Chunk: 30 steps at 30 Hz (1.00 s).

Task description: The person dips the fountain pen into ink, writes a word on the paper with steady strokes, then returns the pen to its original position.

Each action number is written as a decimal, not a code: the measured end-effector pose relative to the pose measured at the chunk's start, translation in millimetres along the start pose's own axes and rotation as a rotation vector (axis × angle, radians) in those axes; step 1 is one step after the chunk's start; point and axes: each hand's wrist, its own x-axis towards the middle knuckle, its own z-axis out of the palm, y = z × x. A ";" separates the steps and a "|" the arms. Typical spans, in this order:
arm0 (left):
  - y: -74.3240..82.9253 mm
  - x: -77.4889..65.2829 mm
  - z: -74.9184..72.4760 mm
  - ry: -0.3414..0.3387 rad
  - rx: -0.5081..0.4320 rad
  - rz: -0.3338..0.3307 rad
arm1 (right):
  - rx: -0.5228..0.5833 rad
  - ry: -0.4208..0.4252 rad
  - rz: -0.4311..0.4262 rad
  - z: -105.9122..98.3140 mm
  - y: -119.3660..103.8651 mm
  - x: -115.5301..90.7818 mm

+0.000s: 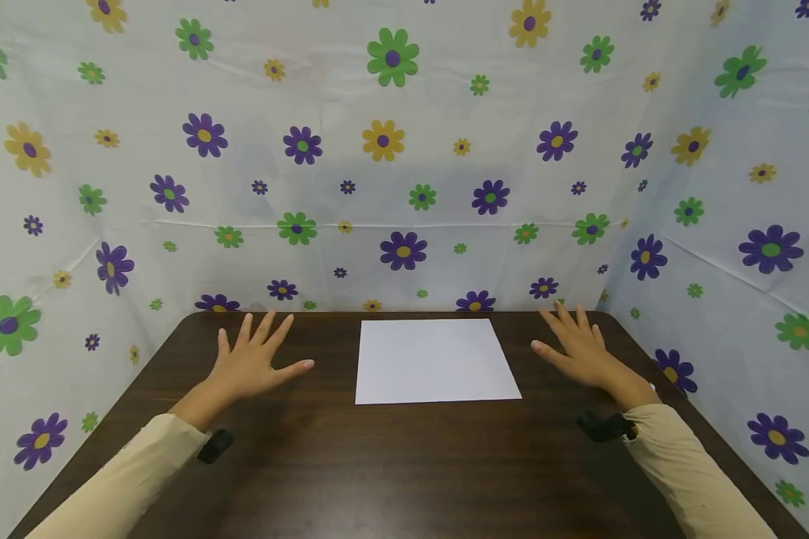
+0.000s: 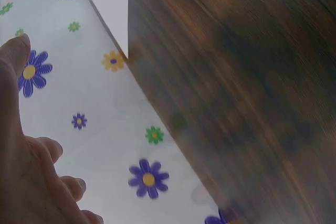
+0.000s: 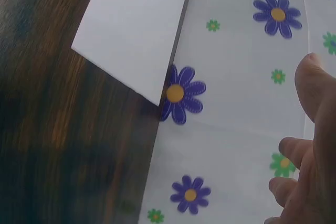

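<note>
A blank white sheet of paper (image 1: pixel 437 361) lies flat toward the far edge of the dark wooden table (image 1: pixel 391 464). To its left, my left hand (image 1: pixel 248 363) is held over the table with fingers spread and nothing in it. My right hand (image 1: pixel 580 352) is on the other side of the sheet, fingers also spread and holding nothing. In the left wrist view, a corner of the paper (image 2: pixel 113 3) shows beyond the thumb of the left hand (image 2: pixel 31 156). The right wrist view has the paper (image 3: pixel 136 30) at upper left and the right hand (image 3: pixel 310 145) at the right edge.
White cloth (image 1: pixel 323 262) printed with purple, green and yellow flowers hangs behind the table and along both sides. It meets the table's far edge. Dark bands (image 1: pixel 216 446) sit on both wrists, by the cuffs of light sleeves (image 1: pixel 121 471).
</note>
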 end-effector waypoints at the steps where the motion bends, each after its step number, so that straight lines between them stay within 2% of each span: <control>1: 2.4 2.7 2.3 0.000 -0.004 0.010 | 0.009 0.003 0.006 -1.6 2.1 -1.4; 7: 17.4 21.9 20.6 -0.029 -0.069 0.086 | 0.035 0.016 0.055 -8.6 20.1 -16.4; 14: 37.5 43.8 41.3 -0.101 -0.163 0.140 | 0.063 0.050 0.088 -12.5 42.7 -40.7; 17: 44.2 53.0 52.7 -0.128 -0.182 0.148 | 0.088 0.051 0.096 -12.1 53.4 -52.2; 24: 49.3 71.0 82.7 -0.237 -0.156 0.137 | 0.164 0.061 0.105 -8.3 75.4 -78.4; 30: 52.7 75.6 90.1 -0.337 -0.171 0.130 | 0.212 0.044 0.149 -6.5 87.7 -95.3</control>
